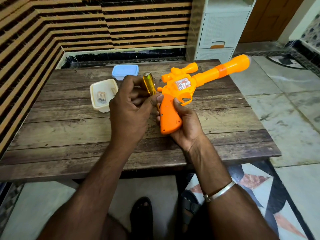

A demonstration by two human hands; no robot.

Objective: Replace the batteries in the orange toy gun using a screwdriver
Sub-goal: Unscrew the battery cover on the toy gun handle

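Wooden table (69,135) is standing against a striped wall, with a white cabinet (223,28) sitting in the corner behind it.

- Gun (180,87): orange, scope on top. It is being held above the table's middle, with the barrel pointing up and to the right, past the table's far edge.
- Right hand (187,122): it is gripping the gun's handle from below, thumb lying across the handle near the trigger. A bangle (220,191) is sitting on the wrist.
- Left hand (131,108): its fingers are curling round the screwdriver (149,84).
- Screwdriver: yellow handle, tilting. Its shaft is running down just beside the gun's handle; the tip is hidden.
- Tub (102,108): white and open, it is lying left of the hands. Small items inside are showing too blurred to name.
- Blue lid (125,71): it is lying beyond the tub, near the far edge.
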